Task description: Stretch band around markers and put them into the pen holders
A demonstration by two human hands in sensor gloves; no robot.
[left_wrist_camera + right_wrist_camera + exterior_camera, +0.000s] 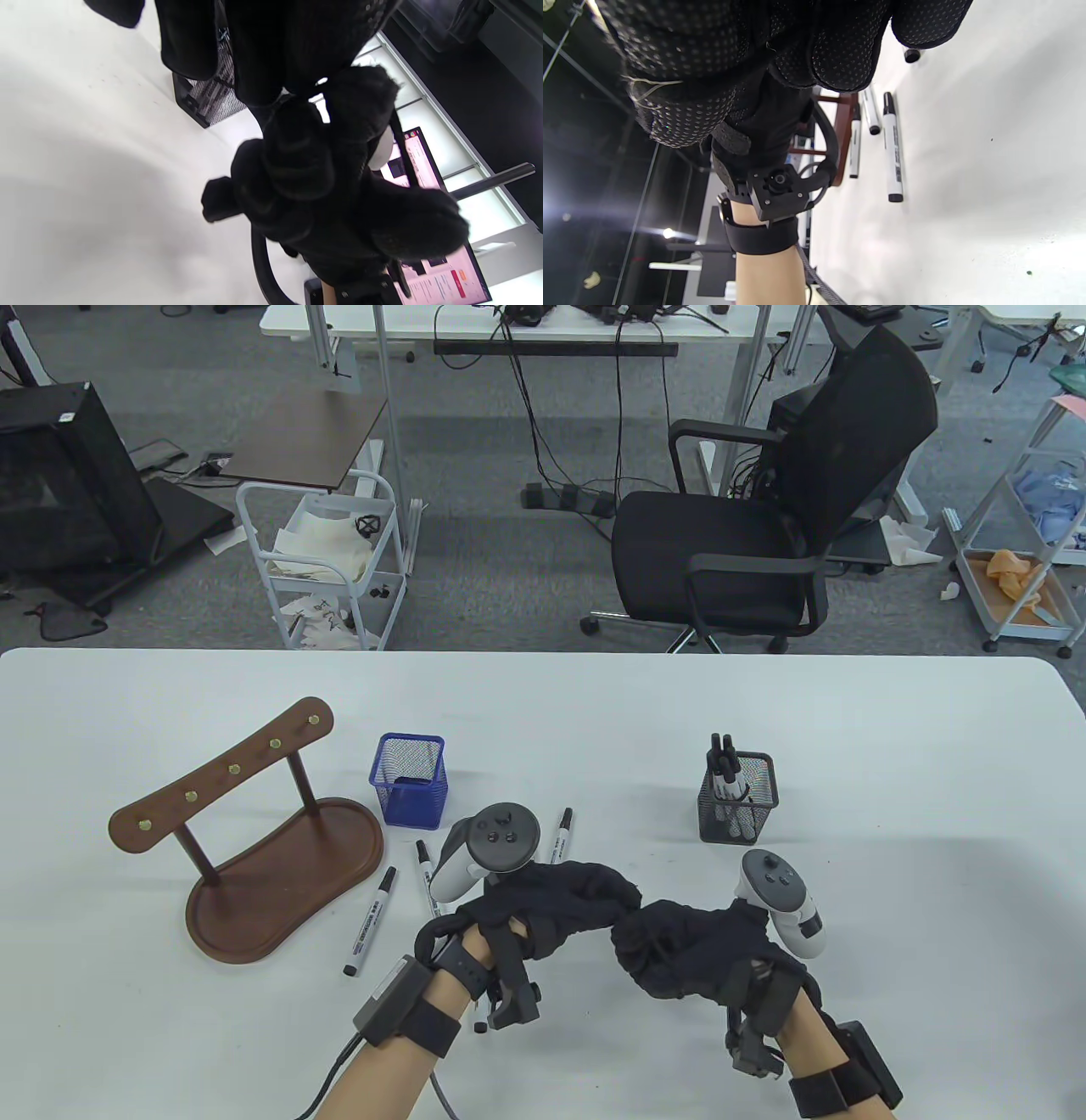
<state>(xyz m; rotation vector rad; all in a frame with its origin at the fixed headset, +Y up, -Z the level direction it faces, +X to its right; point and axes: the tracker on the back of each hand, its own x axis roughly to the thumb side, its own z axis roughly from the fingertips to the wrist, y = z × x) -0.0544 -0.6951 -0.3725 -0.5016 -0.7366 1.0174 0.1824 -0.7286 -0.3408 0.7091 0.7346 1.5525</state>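
My left hand [594, 899] and right hand [657, 942] meet at the table's front centre, fingers curled and touching each other. Whatever lies between them is hidden by the black gloves; no band shows. In the left wrist view the right hand [297, 186] is balled just below my left fingers [254, 46]. Three loose markers lie on the table: one [370, 923] by the wooden stand, one [424, 875] partly under the left tracker, one [560, 836] further back. The blue mesh holder [409, 779] stands left; the black mesh holder [736, 802] stands right with markers in it.
A brown wooden hook stand [254, 848] occupies the left of the white table [891, 746]. A black office chair [764, 517] and a white cart [327, 560] stand on the floor beyond the far edge.
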